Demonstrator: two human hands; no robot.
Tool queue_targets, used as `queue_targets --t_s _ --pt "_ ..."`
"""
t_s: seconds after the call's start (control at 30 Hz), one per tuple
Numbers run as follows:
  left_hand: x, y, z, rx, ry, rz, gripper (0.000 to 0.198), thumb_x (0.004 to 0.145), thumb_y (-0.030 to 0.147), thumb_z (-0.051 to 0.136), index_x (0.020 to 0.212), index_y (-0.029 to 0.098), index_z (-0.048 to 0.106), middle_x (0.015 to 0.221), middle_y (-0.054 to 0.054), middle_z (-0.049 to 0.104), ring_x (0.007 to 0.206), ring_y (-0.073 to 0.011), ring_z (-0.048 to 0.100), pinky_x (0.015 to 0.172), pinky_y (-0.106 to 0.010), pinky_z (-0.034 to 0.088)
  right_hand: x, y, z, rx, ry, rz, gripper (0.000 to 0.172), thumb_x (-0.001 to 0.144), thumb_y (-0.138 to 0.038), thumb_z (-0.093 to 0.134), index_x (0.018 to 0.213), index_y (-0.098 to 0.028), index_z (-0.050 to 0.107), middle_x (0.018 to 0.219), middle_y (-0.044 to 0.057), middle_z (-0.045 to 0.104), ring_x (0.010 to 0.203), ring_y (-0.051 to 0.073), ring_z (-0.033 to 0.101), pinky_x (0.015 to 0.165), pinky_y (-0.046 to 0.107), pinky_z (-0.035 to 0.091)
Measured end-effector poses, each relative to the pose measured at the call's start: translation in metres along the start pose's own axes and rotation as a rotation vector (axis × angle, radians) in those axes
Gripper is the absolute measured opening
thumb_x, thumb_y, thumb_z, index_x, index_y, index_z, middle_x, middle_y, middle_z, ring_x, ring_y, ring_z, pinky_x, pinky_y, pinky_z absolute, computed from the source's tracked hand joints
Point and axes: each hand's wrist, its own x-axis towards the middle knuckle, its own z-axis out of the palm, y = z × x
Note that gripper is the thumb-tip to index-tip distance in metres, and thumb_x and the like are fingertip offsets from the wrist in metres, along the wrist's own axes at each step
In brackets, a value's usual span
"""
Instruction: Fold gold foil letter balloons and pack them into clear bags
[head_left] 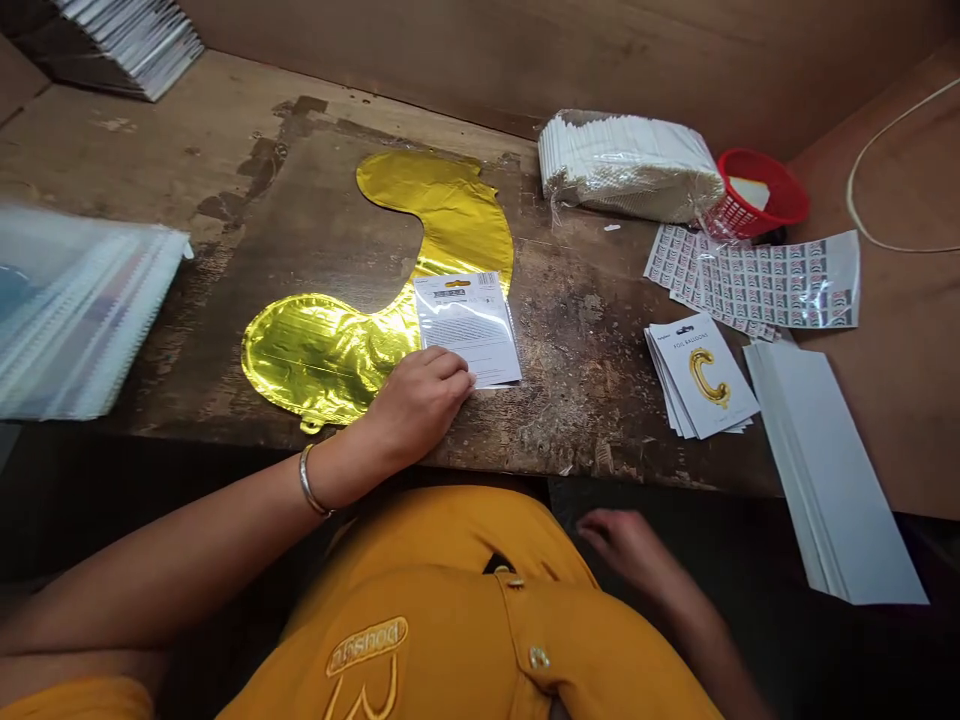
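Apparently steadying card (466, 330) over gold balloon (394, 332) at near centre, with left hand (420, 405) bunched, cannot tell if pinching, right hand (622, 540) low, fingers too blurred to tell; next calling for sure edge grip.

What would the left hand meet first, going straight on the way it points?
The printed white card: it lies directly beneath and ahead of the fingers, though how firmly they touch it is hard to judge.
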Motion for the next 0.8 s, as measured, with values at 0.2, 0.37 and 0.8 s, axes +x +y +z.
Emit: queue_targets --t_s 0.2,0.37,0.8 --pt "-0.006 -0.004 0.003 -0.129 0.081 -0.042 0.023 0.097 0.021 0.048 0.087 0.015 0.068 0.088 -0.007 0.069 0.083 -0.0194 0.059 0.077 -0.034 0.050 0.098 -0.098 -0.047 -0.196 0.273 -0.733 0.028 0.078 -0.032 0.075 0.104 -0.026 0.070 0.127 0.011 0.065 0.119 0.031 0.057 0.100 0.051 0.046" --pt "-0.001 -0.006 -0.004 -0.247 0.000 -0.120 0.019 0.094 0.020 0.052 0.081 0.015 0.065 0.082 -0.006 0.066 0.080 -0.0194 0.059 0.076 -0.032 0.050 0.161 -0.119 -0.024 -0.163 0.227 -0.848 0.010 0.079 -0.029 0.075 0.081 -0.022 0.068 0.114 0.010 0.067 0.114 0.027 0.057 0.098 0.048 0.047" --pt "0.010 -0.049 -0.024 -0.302 -0.019 -0.597 0.065 0.070 0.021 0.076 0.127 0.017 0.046 0.095 -0.008 0.065 0.078 -0.0214 0.065 0.066 -0.032 0.054 0.160 -0.135 -0.008 -0.121 0.344 -0.630 0.021 0.074 -0.019 0.074 0.066 -0.022 0.054 0.088 0.006 0.070 0.097 0.027 0.063 0.082 0.043 0.049"
